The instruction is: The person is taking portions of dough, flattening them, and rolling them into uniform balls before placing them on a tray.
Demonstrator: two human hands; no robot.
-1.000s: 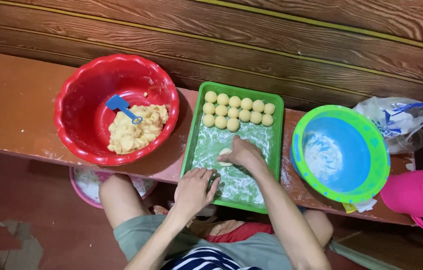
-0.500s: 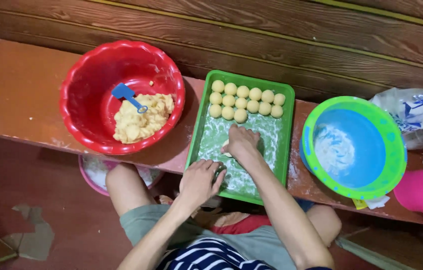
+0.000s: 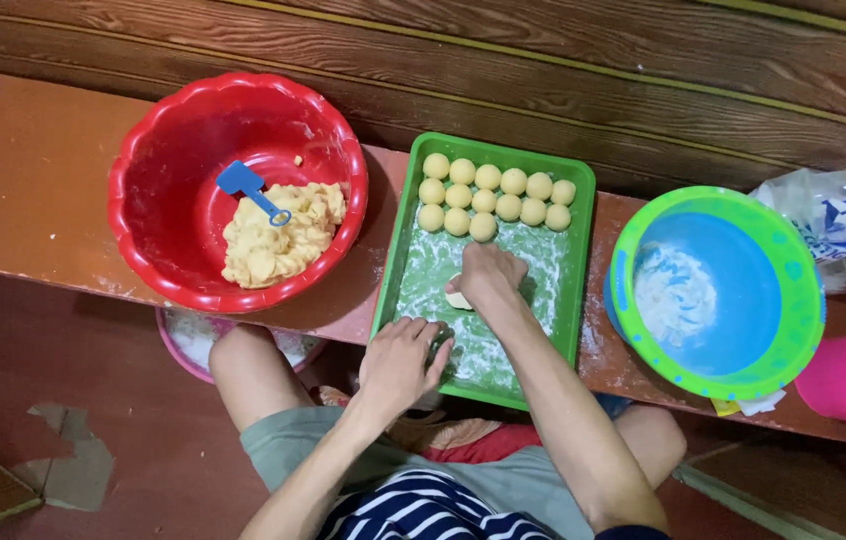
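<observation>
pressing a pale, flattened dough piece (image 3: 458,298) on the floured green tray (image 3: 583,262).

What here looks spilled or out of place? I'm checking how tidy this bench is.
White flour has spilled off the green tray onto the wooden bench, dusting the strip beside the blue and green bowl. A pink bowl sits half hidden under the bench. The dough balls lie in neat rows.
</observation>
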